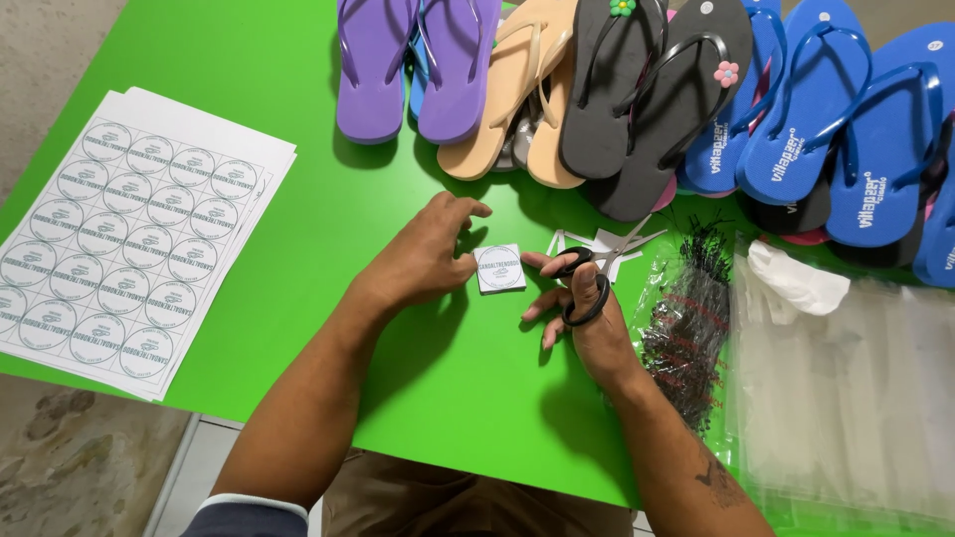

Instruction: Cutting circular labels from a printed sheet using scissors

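Note:
My left hand [426, 251] rests on the green table [298, 119], fingertips touching a small stack of square cut labels [499, 268] with a round grey print. My right hand [582, 318] has its fingers through the black handles of a pair of scissors [597, 267]; the blades point up and right, slightly apart, over white paper scraps [607, 244]. The right index finger also reaches toward the label stack.
A pile of printed label sheets [129, 239] lies at the left edge. Flip-flops line the far side: purple [418, 65], tan [517, 89], black [647, 99], blue [836, 119]. A bundle of black tag fasteners [691, 318] and clear plastic bags [856, 388] sit right.

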